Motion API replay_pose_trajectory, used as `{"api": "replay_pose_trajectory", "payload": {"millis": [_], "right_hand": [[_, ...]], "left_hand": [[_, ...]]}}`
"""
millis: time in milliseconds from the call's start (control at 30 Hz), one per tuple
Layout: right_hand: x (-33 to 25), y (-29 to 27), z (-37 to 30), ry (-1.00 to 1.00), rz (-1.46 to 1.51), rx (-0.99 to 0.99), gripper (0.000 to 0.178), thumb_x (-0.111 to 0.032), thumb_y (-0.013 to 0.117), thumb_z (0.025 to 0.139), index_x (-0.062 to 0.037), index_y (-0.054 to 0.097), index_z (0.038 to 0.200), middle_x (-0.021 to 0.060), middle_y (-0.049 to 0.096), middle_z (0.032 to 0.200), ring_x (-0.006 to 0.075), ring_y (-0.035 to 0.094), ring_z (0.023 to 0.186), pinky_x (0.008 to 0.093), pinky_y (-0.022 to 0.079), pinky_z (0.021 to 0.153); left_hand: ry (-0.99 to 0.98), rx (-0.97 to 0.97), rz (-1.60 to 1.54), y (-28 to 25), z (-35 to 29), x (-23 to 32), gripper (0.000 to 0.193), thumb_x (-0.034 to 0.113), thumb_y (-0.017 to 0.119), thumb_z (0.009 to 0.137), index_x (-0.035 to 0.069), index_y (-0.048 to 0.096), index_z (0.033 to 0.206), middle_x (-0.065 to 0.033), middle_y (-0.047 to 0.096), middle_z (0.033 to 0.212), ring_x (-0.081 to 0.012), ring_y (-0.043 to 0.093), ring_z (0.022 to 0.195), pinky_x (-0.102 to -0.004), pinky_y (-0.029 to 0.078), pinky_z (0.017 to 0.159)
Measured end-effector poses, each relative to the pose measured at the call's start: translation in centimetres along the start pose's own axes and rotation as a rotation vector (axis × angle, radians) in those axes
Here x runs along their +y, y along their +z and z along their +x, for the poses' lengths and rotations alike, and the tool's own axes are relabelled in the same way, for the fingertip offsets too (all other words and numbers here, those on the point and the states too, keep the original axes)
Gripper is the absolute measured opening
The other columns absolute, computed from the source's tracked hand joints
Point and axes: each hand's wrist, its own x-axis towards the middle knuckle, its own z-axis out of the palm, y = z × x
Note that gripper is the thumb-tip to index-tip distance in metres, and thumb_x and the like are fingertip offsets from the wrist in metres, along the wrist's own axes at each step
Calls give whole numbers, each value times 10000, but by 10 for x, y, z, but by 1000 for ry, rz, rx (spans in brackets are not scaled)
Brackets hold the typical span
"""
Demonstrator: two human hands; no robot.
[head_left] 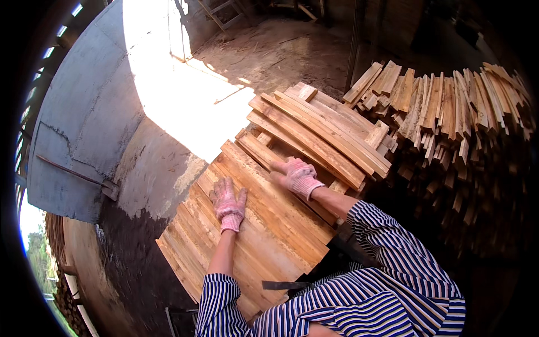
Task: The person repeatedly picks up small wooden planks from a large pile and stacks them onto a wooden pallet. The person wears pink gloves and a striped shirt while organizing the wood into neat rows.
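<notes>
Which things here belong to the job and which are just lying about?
In the job:
Row of boards, left grip flat on it, right grip at its edge
Boards stacked just beyond
Pink gloves, worn

Just lying about, seemingly:
Long-handled tool by the grey wall
Wood pile at right, untouched, possibly stock

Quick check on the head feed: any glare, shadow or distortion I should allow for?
Head view: glare burns the sunlit floor to white; head view: the pile of narrow pale wooden slats fades below into deep shadow; head view: fisheye bends the smooth grey wall near the rim; head view: both pink-gloved hands, left and right, read fairly clearly.
</notes>
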Motion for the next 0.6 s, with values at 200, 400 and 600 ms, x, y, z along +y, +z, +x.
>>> {"api": "replay_pose_trajectory", "payload": {"millis": [200, 400, 600], "right_hand": [[35, 18, 26, -59, -181, 418, 558, -292, 538, 968, -178, 441, 1505, 144, 594, 1329, 318, 603, 1159, 453, 491, 938], [76, 8, 46, 63, -505, 386, 568, -134, 535, 975, -77, 385, 1520, 179, 563, 1374, 288, 543, 1275, 503, 461, 967], [98, -77, 30, 60, 424, 150, 319, -163, 611, 860, -39, 614, 1155, 171, 713, 991, 309, 704, 941, 458, 538, 790]], "left_hand": [[17, 42, 9, 2, 1, -3, 759, 574, 488, 989, 79, 367, 1551, -173, 355, 1602, -361, 283, 1497, -524, 152, 1242], [26, 14, -5, -5, 2, 0, 744, 555, 500, 990, 72, 381, 1543, -167, 336, 1618, -357, 258, 1513, -520, 149, 1245], [-28, -39, -83, -10, 13, 16, 754, 576, 522, 987, 66, 406, 1530, -157, 375, 1595, -323, 313, 1487, -509, 186, 1235]]}}
